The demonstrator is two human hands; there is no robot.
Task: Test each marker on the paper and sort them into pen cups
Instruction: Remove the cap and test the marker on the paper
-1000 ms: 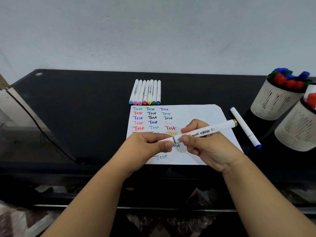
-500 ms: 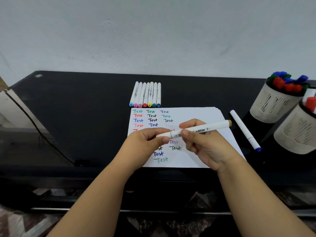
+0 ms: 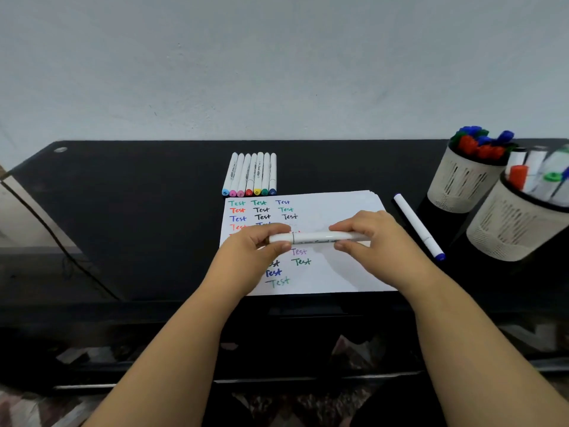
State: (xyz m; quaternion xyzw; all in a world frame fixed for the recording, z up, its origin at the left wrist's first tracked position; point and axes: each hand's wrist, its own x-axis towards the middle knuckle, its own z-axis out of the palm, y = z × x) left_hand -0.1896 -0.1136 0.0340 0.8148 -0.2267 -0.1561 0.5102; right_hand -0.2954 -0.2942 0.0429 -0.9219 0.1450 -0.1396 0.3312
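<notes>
A white marker [image 3: 314, 237] is held level above the white paper [image 3: 341, 208], which carries rows of coloured "Test" words. My left hand [image 3: 255, 257] pinches its cap end and my right hand [image 3: 375, 241] grips its barrel. Several white markers [image 3: 251, 174] with coloured ends lie in a row behind the paper. Another white marker with a blue tip [image 3: 417, 224] lies to the right of the paper. Two white mesh pen cups stand at the right: the far cup [image 3: 462, 183] holds red, blue and green caps, the near cup [image 3: 511, 229] holds white markers.
The black desk [image 3: 138, 211] ends at a front edge just below the paper. A cable [image 3: 46, 229] runs down its left side. A grey wall rises right behind the desk.
The marker has swung from tilted to level, and my right hand has slid out along the barrel toward its right end. My left hand stays pinched on the cap end.
</notes>
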